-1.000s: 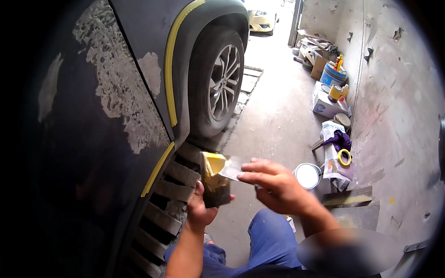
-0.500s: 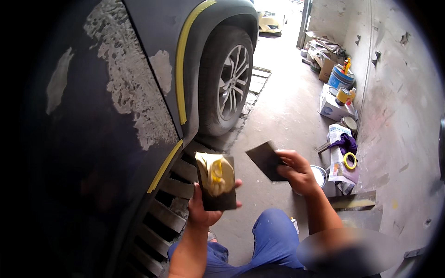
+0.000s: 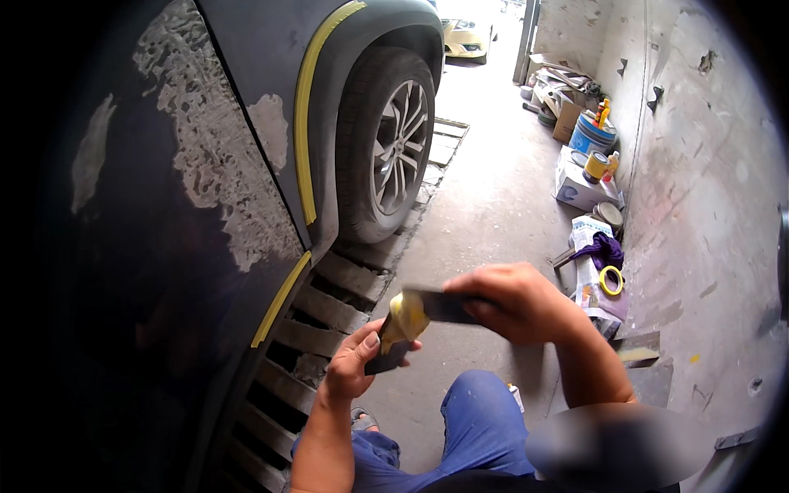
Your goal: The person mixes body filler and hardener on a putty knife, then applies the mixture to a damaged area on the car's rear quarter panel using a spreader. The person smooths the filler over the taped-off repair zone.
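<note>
My left hand (image 3: 353,366) grips a dark flat plate (image 3: 385,360) carrying a mound of pale yellow paste (image 3: 407,314). My right hand (image 3: 514,300) grips a dark rectangular spreader (image 3: 440,306), whose end meets the paste. To the left is a dark car panel (image 3: 107,271) with mottled sanded grey patches (image 3: 205,164), strips of yellow masking tape (image 3: 279,296) and a wheel (image 3: 390,148) behind the wheel arch.
Slatted grating (image 3: 300,345) lies under the car. Along the pale right wall (image 3: 690,205) sit a blue bucket (image 3: 593,134), cans, boxes (image 3: 579,185), newspapers, a purple cloth (image 3: 608,245) and a tape roll (image 3: 611,280). A yellow car (image 3: 464,37) stands in the bright opening.
The plate and paste have tilted. The spreader, held apart half a second ago, has swung left and now touches the paste again, with my right hand higher and turned.
</note>
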A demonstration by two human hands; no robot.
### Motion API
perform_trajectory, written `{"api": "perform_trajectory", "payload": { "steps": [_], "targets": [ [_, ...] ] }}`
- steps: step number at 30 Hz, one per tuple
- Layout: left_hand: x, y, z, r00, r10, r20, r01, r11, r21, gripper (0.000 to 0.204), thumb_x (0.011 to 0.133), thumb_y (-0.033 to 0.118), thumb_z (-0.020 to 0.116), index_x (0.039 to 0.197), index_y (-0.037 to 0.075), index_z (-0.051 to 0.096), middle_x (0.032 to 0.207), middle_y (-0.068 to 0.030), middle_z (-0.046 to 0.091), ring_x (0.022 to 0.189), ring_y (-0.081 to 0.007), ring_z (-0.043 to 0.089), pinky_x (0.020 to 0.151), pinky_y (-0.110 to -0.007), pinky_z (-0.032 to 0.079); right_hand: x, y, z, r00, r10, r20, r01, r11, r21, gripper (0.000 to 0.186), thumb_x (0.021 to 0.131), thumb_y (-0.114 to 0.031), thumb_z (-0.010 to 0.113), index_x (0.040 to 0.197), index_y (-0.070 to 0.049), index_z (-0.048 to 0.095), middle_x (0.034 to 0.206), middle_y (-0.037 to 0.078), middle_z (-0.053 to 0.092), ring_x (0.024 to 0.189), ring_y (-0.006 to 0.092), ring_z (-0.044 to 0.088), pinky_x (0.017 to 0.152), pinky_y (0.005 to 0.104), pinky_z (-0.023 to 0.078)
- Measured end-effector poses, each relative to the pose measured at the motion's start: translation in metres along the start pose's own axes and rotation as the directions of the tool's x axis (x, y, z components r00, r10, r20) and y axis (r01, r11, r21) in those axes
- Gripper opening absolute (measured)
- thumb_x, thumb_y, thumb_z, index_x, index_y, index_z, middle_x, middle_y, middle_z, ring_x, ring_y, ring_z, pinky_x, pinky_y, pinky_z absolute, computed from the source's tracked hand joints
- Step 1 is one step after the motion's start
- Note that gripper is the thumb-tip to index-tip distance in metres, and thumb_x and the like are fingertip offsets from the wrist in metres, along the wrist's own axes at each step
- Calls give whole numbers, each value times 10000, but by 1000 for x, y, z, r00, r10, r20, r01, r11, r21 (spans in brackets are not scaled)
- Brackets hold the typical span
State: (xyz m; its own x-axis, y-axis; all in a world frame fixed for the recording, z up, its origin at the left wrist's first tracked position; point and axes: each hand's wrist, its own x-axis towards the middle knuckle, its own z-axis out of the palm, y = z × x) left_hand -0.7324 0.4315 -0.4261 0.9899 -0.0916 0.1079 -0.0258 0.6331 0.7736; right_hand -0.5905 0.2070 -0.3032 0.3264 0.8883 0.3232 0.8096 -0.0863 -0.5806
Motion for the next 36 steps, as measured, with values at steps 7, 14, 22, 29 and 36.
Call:
{"api": "perform_trajectory", "payload": {
  "steps": [7, 14, 22, 29, 36],
  "targets": [
    [-16, -22, -15, 967, -44, 249, 189, 780, -596, 624, 933, 370, 473, 1403, -4, 305, 1259, -316, 484, 1032, -541, 558, 767, -581, 527, -12, -7, 35, 916, -401, -10, 398, 913, -91, 419, 692, 51, 636, 1084, -92, 604, 1156, 105, 582, 1105, 309, 553, 862, 370, 534],
    [-12, -25, -17, 965, -62, 254, 188, 839, -511, 638, 933, 396, 477, 1398, -11, 317, 1258, -306, 488, 1025, -529, 566, 743, -553, 529, -14, 30, 54, 932, -337, -137, 331, 941, -64, 409, 694, 106, 604, 1058, -81, 588, 1140, 104, 586, 1109, 313, 545, 912, 382, 504],
    [-10, -24, -14, 928, -48, 369, 263, 785, -560, 642, 934, 397, 466, 1384, -42, 335, 1247, -293, 508, 971, -515, 595, 728, -557, 531, -46, 60, 68, 891, 427, -156, -133, 572, 809, 394, 890, -8, 561, 1266, -24, 444, 1025, 106, 627, 919, 145, 613, 807, 286, 506],
    [-6, -22, -18, 883, -354, 308, 460, 782, -421, 597, 961, 359, 419, 1349, -92, 372, 1251, -298, 520, 997, -507, 596, 760, -540, 545, -35, 61, 107, 870, 485, 92, -211, 197, 957, 419, 891, -82, 592, 1262, 0, 418, 1062, 93, 589, 962, 150, 579, 841, 293, 481],
    [-8, -24, -25, 925, -317, 209, 379, 809, -449, 583, 983, 393, 331, 1384, -29, 368, 1280, -269, 515, 1021, -495, 590, 750, -556, 546, -42, 67, 84, 844, 529, -86, 129, -46, 991, 420, 861, -38, 597, 1238, 25, 422, 1091, 139, 599, 998, 210, 622, 906, 343, 505]
  ]
}}
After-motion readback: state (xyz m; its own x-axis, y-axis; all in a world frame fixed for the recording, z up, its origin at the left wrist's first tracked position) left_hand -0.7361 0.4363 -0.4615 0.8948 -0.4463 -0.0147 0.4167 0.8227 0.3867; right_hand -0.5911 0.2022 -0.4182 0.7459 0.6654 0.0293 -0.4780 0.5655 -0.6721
